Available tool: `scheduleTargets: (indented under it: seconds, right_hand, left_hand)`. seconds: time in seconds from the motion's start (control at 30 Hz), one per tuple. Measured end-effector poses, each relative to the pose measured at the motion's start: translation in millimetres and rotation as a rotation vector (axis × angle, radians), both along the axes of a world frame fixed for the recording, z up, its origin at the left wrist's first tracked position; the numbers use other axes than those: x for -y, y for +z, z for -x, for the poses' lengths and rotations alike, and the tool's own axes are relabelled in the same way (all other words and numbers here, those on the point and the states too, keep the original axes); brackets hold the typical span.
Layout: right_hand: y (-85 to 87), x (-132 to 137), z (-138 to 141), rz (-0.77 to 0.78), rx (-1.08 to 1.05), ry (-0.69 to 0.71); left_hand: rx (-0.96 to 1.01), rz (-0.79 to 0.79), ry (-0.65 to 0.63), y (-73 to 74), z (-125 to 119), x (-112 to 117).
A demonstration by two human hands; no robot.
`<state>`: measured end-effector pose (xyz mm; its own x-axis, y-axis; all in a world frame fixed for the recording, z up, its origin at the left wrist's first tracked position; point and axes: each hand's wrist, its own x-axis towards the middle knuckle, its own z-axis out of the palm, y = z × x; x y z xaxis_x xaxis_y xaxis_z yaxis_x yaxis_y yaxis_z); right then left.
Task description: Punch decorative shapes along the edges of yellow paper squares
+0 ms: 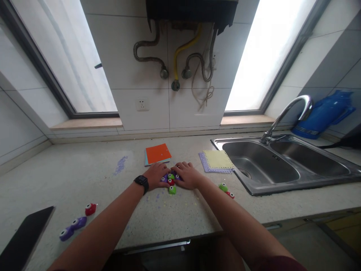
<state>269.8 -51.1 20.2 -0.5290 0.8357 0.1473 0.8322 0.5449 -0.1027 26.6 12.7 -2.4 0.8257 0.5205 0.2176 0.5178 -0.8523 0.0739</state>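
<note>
On the speckled countertop point(84, 177), my left hand point(156, 176) and my right hand point(188, 175) close in from both sides around a cluster of small paper punches point(171, 180) in green, red and purple. Fingers of both hands curl over the cluster and touch it. A black watch point(141, 182) sits on my left wrist. One green punch point(172, 190) lies just in front of the cluster. Tiny paper bits are scattered under my hands.
An orange paper pad point(158, 153) lies behind my hands, a yellow and lilac paper stack point(216, 160) to the right. Loose punches lie at right point(226, 189) and front left point(77, 222). A steel sink point(282, 165) with tap, a blue jug point(324, 113), a black slab point(22, 237).
</note>
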Motion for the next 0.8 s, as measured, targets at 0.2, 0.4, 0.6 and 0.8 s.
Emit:
scheduleTargets:
  seconds: [0.2, 0.4, 0.6, 0.8]
  right_hand:
    - [4.6, -12, -5, -0.008, 0.057, 0.024]
    - [4.9, -18, -3, -0.012, 0.124, 0.024]
    - [4.2, -20, 1, -0.016, 0.184, 0.018]
    - [3.5, -19, 5, -0.001, 0.234, 0.024]
  left_hand:
    - [-0.047, -0.028, -0.072, -0.6, 2, -10]
    - [-0.077, -0.039, -0.143, -7.3, 5, -21]
    - [-0.076, -0.012, -0.161, -20.3, 5, -30]
    - [0.004, 0.109, -0.154, -21.5, 7, -32]
